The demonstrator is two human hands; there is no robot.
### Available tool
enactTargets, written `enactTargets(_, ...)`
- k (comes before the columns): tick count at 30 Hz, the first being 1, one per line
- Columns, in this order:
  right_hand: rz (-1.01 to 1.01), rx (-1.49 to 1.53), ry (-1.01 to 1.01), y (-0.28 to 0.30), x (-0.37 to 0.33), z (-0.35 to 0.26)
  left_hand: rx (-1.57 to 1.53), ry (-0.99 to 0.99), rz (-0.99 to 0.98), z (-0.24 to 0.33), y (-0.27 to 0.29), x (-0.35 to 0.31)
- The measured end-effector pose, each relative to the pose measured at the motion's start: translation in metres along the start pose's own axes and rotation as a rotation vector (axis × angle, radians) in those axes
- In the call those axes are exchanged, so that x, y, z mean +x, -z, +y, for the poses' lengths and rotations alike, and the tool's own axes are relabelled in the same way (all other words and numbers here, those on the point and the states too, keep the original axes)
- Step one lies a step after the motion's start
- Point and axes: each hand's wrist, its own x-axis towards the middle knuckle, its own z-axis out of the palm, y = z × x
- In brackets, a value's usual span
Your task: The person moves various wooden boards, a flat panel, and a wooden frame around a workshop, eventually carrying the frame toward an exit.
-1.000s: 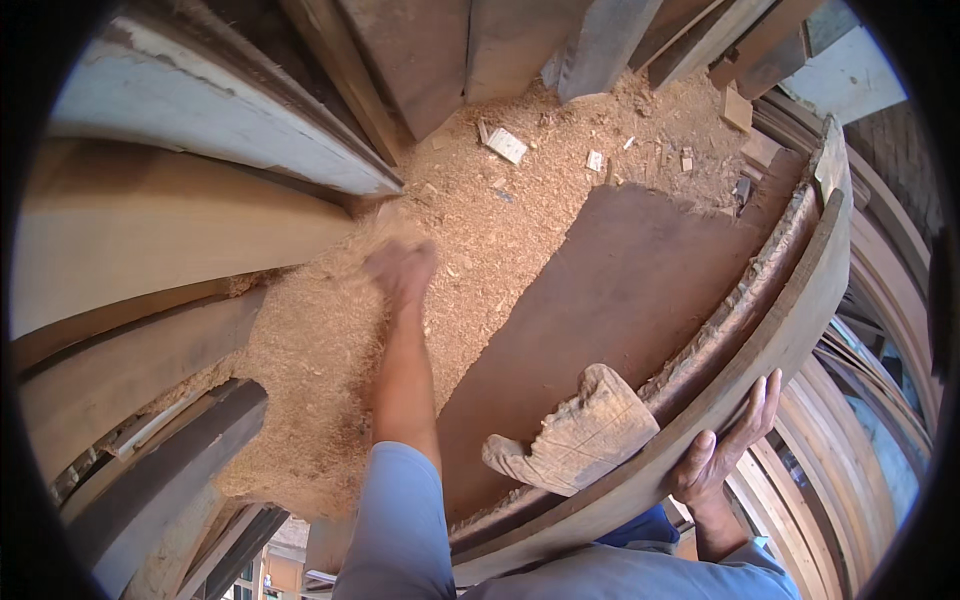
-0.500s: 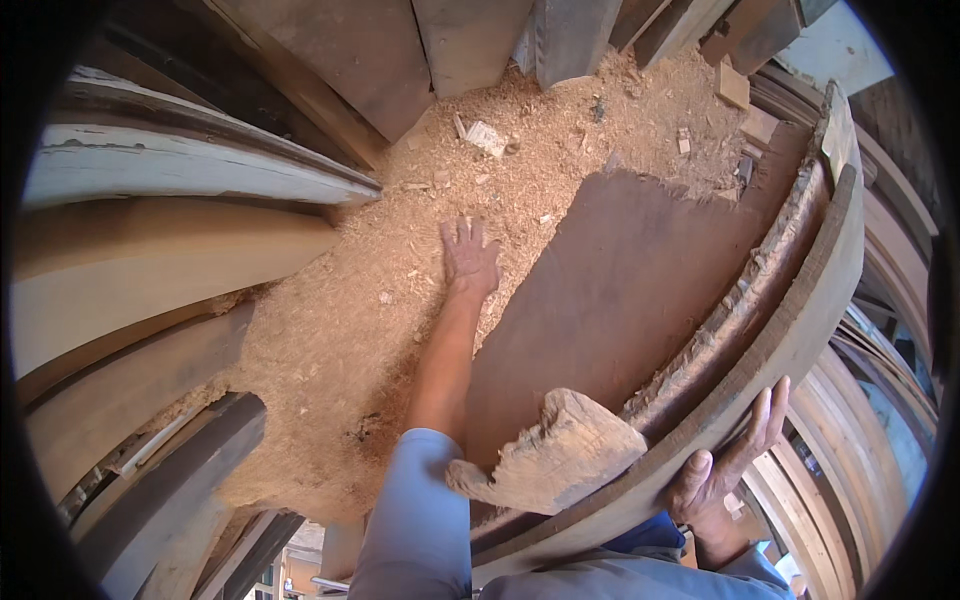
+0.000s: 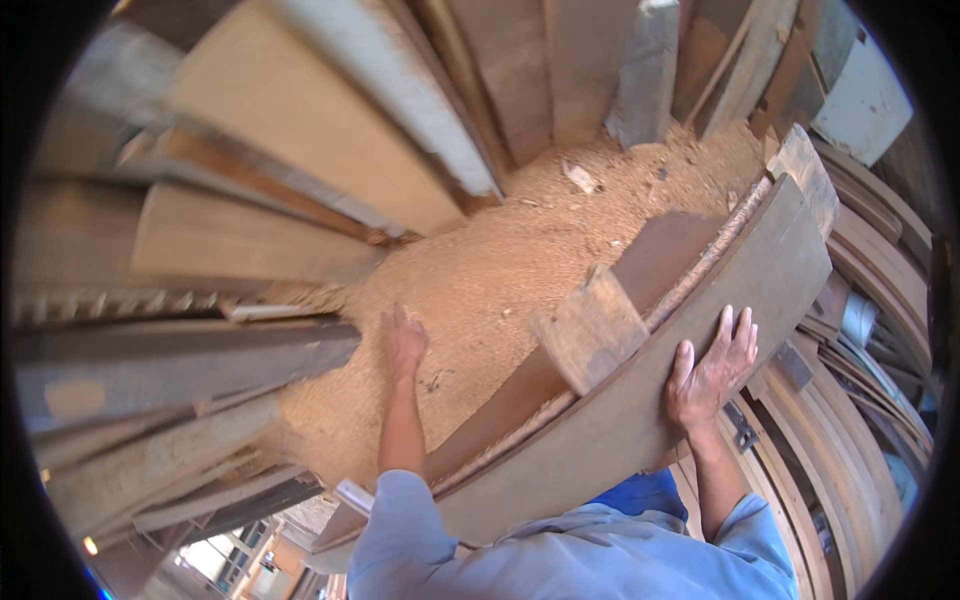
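Note:
My left hand [image 3: 404, 342] reaches out over a wide heap of sawdust and wood shavings [image 3: 470, 270]. It holds nothing; its fingers are stretched out, slightly smeared by motion. Whether it touches the sawdust I cannot tell. My right hand [image 3: 708, 375] lies with fingers extended on the outer face of a long wooden board [image 3: 610, 440], which stands on edge in front of my body. A rough wood block [image 3: 592, 330] juts over the board's upper edge. Behind that edge runs a rough, pale-edged strip, and a flat brown panel [image 3: 520, 400] lies against the sawdust.
Wooden planks [image 3: 320, 120] lean around the far and left sides of the heap, their ends resting in the sawdust. A dark beam [image 3: 200, 365] points in from the left. Stacked long boards [image 3: 800, 440] lie on the right. One pale scrap [image 3: 580, 178] sits on the sawdust.
My view has turned, so the planks appear shifted. My left hand is nearer to me and further left over the sawdust. My right hand has gone from the board's edge to flat on its face.

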Motion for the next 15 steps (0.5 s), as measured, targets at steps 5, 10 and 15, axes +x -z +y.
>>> enactTargets(5, 0.114, -0.013, -0.007, 0.004, -0.015, 0.002, -0.046, 0.030, -0.040, 0.000, 0.005, -0.094)
enactTargets(10, 0.190, -0.098, -0.060, -0.005, -0.024, 0.003, -0.412, -0.251, 0.047, 0.084, 0.074, -0.228)
enactTargets(15, 0.164, -0.202, -0.039, 0.012, -0.043, -0.009, -0.317, -0.464, 0.189, 0.079, 0.078, -0.355)
